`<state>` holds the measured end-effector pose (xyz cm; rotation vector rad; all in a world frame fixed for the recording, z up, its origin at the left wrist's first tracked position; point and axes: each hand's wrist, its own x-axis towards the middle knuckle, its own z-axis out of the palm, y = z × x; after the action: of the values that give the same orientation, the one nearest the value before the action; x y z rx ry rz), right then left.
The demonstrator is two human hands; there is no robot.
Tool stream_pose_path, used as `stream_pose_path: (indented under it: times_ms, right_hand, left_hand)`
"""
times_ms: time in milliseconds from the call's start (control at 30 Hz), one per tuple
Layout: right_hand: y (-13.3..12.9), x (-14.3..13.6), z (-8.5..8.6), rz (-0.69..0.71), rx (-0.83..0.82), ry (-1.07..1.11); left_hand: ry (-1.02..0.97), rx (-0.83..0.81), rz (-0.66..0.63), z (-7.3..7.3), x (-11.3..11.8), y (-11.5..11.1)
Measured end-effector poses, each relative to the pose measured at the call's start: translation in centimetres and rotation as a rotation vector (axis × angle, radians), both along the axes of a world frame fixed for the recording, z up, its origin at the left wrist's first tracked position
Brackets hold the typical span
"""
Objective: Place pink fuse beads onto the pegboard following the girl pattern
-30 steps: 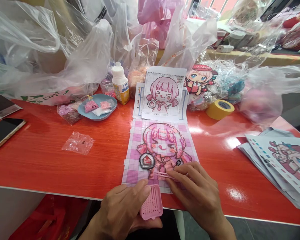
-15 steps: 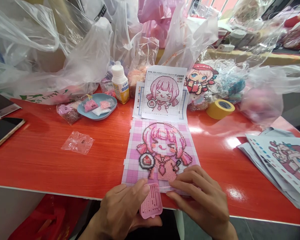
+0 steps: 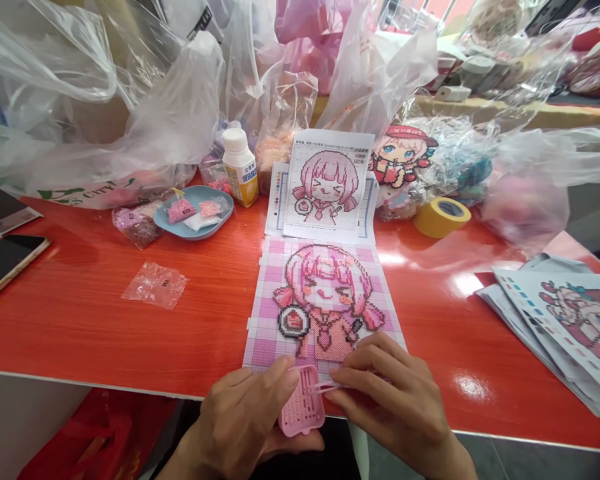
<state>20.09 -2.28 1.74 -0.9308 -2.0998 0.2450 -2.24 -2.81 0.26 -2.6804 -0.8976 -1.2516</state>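
Observation:
My left hand point(image 3: 247, 413) grips a small pink slotted bead tray point(image 3: 303, 403) at the table's front edge, thumb on its upper left corner. In my right hand point(image 3: 395, 393), pinched between thumb and fingers, are pale tweezers point(image 3: 325, 387) whose tips reach over the tray's right side. Just beyond both hands lies a pegboard on pink-checked backing, with a bead picture point(image 3: 325, 300) of a pink-haired figure holding a cake plate. A printed pattern sheet point(image 3: 325, 187) with the same figure leans behind it.
A blue plate point(image 3: 215, 230) with bead bags and a white-and-yellow bottle point(image 3: 240, 170) stand back left. An opened clear bag point(image 3: 155, 285) and a phone point(image 3: 10, 263) lie left. Yellow tape point(image 3: 440, 218) and stacked papers point(image 3: 570, 327) are right. Plastic bags line the back.
My right hand has shifted slightly left, and the tweezers now extend over the tray. My left hand and the tray have barely moved.

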Motion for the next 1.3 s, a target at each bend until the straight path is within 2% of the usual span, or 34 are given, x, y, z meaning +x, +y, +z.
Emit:
stream_pose_path:
  times_ms: [633, 800, 967, 1300]
  right_hand:
    - [0.11, -0.11, 0.35, 0.010, -0.007, 0.028]
    - [0.29, -0.09, 0.95, -0.120, 0.053, 0.048]
    - [0.36, -0.25, 0.56, -0.260, 0.094, 0.017]
    - [0.29, -0.56, 0.09, -0.242, 0.078, -0.041]
  left_hand:
    - [-0.005, 0.005, 0.016, -0.14, -0.01, -0.03]
    - [-0.016, -0.002, -0.004, -0.14, -0.06, -0.01]
    - [-0.022, -0.007, -0.019, 0.06, -0.10, -0.02]
    - [-0.013, 0.025, -0.019, -0.05, -0.11, -0.02]
